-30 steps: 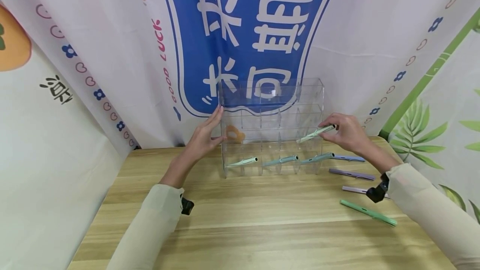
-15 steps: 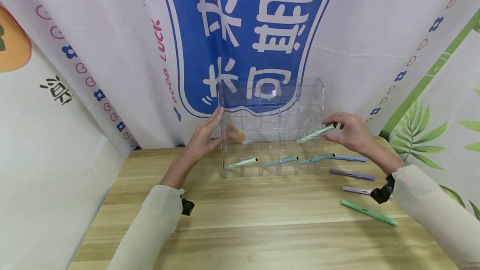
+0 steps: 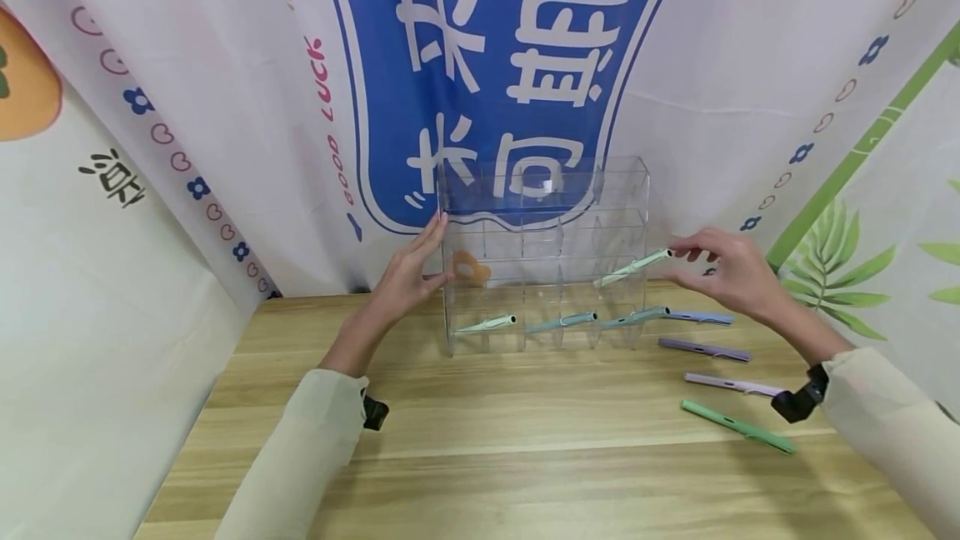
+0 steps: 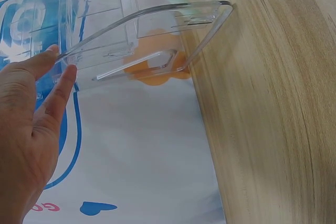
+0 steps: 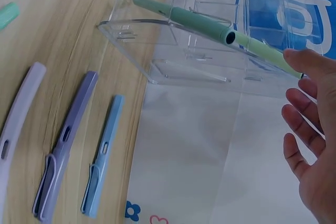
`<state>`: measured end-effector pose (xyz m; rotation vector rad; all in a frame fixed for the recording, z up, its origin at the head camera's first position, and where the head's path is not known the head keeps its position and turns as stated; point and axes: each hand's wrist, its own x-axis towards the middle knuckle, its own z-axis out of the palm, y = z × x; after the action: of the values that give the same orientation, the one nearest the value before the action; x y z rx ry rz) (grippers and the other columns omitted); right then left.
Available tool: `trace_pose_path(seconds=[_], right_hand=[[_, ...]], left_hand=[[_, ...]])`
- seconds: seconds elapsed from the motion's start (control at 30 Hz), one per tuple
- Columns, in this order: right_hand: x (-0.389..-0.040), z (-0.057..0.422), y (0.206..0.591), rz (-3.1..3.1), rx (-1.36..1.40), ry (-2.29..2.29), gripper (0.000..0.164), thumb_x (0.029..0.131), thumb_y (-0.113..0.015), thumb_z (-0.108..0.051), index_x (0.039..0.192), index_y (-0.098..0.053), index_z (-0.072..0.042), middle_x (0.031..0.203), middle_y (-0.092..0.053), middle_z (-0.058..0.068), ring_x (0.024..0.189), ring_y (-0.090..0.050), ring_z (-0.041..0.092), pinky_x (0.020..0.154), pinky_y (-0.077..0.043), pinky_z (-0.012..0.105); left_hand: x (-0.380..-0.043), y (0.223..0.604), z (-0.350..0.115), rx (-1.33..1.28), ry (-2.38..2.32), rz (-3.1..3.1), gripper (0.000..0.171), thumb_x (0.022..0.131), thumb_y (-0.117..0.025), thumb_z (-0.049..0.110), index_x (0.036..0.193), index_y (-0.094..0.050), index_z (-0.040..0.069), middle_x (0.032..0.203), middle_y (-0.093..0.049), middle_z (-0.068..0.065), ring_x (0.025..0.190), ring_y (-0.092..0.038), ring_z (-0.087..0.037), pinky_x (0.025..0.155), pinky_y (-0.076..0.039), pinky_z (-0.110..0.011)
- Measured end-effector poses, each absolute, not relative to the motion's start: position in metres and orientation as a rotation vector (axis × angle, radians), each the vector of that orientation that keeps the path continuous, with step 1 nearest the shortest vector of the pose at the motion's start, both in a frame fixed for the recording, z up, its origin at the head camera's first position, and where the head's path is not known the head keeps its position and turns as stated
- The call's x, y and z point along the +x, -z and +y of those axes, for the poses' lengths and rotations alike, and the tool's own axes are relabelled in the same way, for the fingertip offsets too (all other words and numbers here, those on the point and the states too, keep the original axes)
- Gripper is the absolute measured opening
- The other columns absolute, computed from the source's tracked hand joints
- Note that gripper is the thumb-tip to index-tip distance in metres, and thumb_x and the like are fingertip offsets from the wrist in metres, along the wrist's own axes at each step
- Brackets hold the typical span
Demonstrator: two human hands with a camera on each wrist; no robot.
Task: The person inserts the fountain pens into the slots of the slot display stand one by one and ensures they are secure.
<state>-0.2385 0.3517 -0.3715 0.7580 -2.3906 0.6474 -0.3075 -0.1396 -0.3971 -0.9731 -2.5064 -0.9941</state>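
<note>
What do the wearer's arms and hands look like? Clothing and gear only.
Long, loose, pale cream sleeves, plain where visible, ending short of the wrists. A small black device at each wrist: left device, right device. The hands wear no gloves. No cables visible.

A clear compartmented rack stands upright, the left hand touching its left side. One tier above its bottom, at right, a slim mint-green pen slants, dark end outward, just beside the right hand.
</note>
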Motion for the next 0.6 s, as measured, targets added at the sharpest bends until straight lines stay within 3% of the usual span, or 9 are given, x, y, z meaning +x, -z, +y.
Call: trace_pose_path(seconds=[0.13, 0.37, 0.6], right_hand=[[-0.237, 0.358, 0.371, -2.39, 0.744, -0.621, 0.041, 0.071, -0.095, -0.006, 0.109, -0.08, -0.007, 0.096, -0.077, 0.001, 0.083, -0.06, 0.004, 0.069, -0.045, 0.01], [-0.226, 0.368, 0.374, -2.409, 0.731, -0.583, 0.039, 0.072, -0.094, -0.003, 0.108, -0.08, -0.007, 0.096, -0.078, 0.005, 0.082, -0.062, 0.0, 0.073, -0.048, 0.006], [-0.216, 0.378, 0.383, -2.414, 0.714, -0.586, 0.039, 0.069, -0.095, -0.002, 0.105, -0.081, -0.009, 0.093, -0.076, 0.001, 0.084, -0.063, 0.001, 0.071, -0.05, 0.013]], left_hand=[[-0.307, 0.397, -0.141, -0.972, 0.999, -2.5, 0.099, 0.086, -0.082, -0.01, 0.166, -0.025, 0.003, 0.173, -0.017, -0.021, 0.11, -0.072, -0.04, 0.081, -0.067, -0.032], [-0.307, 0.399, -0.142, -0.981, 1.007, -2.485, 0.097, 0.085, -0.082, -0.013, 0.164, -0.027, -0.002, 0.173, -0.018, -0.023, 0.12, -0.067, -0.045, 0.086, -0.066, -0.033], [-0.306, 0.397, -0.14, -0.975, 0.98, -2.5, 0.097, 0.085, -0.082, -0.012, 0.165, -0.027, -0.002, 0.173, -0.018, -0.022, 0.113, -0.071, -0.04, 0.085, -0.067, -0.033]])
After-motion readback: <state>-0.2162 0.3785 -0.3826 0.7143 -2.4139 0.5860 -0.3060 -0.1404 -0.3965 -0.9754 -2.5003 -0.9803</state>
